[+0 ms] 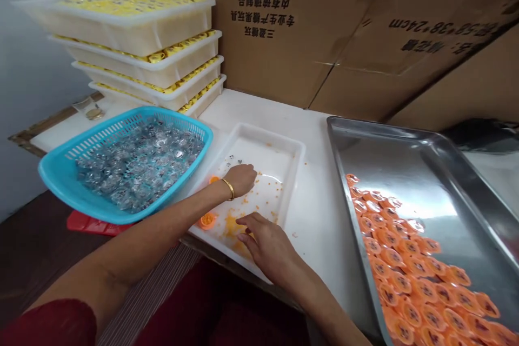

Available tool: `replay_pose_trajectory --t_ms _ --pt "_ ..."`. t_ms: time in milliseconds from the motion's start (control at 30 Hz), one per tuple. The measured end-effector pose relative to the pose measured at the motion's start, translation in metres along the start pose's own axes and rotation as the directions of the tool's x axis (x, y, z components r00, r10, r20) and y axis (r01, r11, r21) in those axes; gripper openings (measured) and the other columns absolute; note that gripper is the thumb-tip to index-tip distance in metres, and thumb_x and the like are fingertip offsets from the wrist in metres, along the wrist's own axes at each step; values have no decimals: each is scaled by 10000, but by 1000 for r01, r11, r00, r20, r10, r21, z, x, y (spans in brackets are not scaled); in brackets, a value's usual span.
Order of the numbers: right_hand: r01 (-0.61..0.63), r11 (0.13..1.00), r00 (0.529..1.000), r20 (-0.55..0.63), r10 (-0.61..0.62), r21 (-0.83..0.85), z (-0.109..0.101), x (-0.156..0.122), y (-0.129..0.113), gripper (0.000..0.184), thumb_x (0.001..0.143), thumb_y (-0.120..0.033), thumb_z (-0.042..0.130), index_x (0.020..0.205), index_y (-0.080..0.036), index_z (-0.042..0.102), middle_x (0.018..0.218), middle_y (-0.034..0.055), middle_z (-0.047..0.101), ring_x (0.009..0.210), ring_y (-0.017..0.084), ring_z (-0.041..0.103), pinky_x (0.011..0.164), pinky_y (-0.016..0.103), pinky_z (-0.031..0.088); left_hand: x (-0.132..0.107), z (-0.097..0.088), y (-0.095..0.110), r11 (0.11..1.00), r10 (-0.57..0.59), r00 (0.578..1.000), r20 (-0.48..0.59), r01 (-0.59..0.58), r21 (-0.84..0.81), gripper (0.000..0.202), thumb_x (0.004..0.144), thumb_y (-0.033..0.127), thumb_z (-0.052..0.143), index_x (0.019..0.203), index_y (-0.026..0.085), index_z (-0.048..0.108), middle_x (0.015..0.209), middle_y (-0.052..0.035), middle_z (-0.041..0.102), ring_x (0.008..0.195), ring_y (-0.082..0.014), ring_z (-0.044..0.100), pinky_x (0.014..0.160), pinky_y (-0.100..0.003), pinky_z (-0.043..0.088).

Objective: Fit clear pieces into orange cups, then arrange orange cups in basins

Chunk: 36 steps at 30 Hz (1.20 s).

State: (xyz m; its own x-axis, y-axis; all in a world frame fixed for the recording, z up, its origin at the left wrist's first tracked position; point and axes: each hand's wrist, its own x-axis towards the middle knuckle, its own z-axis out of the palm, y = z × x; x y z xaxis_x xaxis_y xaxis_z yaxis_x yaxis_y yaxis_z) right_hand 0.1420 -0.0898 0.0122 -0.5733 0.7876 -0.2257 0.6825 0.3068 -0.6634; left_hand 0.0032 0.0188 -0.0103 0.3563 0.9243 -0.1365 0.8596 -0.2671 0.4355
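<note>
A shallow white plastic tray [288, 147] lies in front of me, holding orange bits and a small orange cup [207, 220] at its near left. My left hand [241, 179], with a gold bangle at the wrist, reaches into the tray with fingers curled down near some small clear pieces [233, 160]; what they hold is hidden. My right hand [265, 240] rests at the tray's near edge, fingers bent over the orange bits.
A blue basket [57, 173] of clear plastic cups sits at left. Behind it stand stacked white trays [162, 38] of yellow items. A steel tray [405, 157] at right holds several sealed orange cups [409, 275]. Cardboard boxes [284, 38] wall the back.
</note>
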Motion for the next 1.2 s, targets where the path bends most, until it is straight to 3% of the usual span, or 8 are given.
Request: replay_pose_trajectory --t_ms 167,300,433,633,800,933,1033,1200 --pt "56 986 998 51 -48 -159 24 38 -18 338 840 -165 525 1173 -185 581 1079 119 639 902 259 648 750 351 487 -47 -25 -6 914 -110 993 -44 84 -398 175 842 274 500 798 137 600 699 -37 637 609 -125 573 557 -231 434" --pt "85 948 995 80 -64 -308 36 61 -24 212 844 -163 493 1003 -179 631 1003 110 659 836 246 656 666 317 466 -86 -24 -15 216 -205 978 41 86 -973 213 794 336 614 796 131 557 790 -58 653 591 -94 586 480 -176 373" --pt "94 937 995 75 -73 -336 38 65 -22 182 868 -187 459 936 -182 627 942 91 668 818 230 653 644 297 447 -100 -18 -19 -225 -251 963 100 43 -974 160 756 235 654 770 130 534 891 -77 665 685 -124 649 486 -155 404" --pt "-8 989 998 -60 -1 -151 16 42 0 91 829 -173 509 861 -183 594 899 53 661 754 160 625 646 253 434 -97 -22 -17 -405 -303 949 84 -49 -913 91 745 190 610 750 144 532 775 -54 659 631 -128 632 498 -177 439" --pt "-56 997 969 -237 67 56 4 19 23 72 796 -126 513 776 -195 523 817 40 657 747 152 627 647 246 462 -88 -16 -13 -199 -321 946 40 -26 -980 159 742 241 661 759 142 538 724 -12 614 618 -96 592 507 -161 416" --pt "-31 1000 931 -363 27 -5 5 11 30 114 791 -100 473 820 -195 529 875 69 655 740 173 633 698 305 486 -94 -3 -4 516 -258 958 -127 25 -856 163 808 234 573 949 159 601 643 11 557 562 -110 532 523 -213 412" --pt "-11 996 907 -417 49 93 2 11 29 95 772 -111 488 771 -199 523 924 71 665 706 156 631 685 302 494 -109 8 8 960 -11 979 -203 -47 -276 387 878 159 420 1239 244 527 762 -11 566 647 -132 536 619 -255 432" --pt "-83 929 884 -403 236 361 -13 9 26 119 754 -213 553 652 -205 491 767 27 682 653 153 628 593 272 480 -122 24 21 950 108 994 34 -113 291 622 858 46 353 1429 271 256 851 -31 557 709 -172 561 589 -267 433"
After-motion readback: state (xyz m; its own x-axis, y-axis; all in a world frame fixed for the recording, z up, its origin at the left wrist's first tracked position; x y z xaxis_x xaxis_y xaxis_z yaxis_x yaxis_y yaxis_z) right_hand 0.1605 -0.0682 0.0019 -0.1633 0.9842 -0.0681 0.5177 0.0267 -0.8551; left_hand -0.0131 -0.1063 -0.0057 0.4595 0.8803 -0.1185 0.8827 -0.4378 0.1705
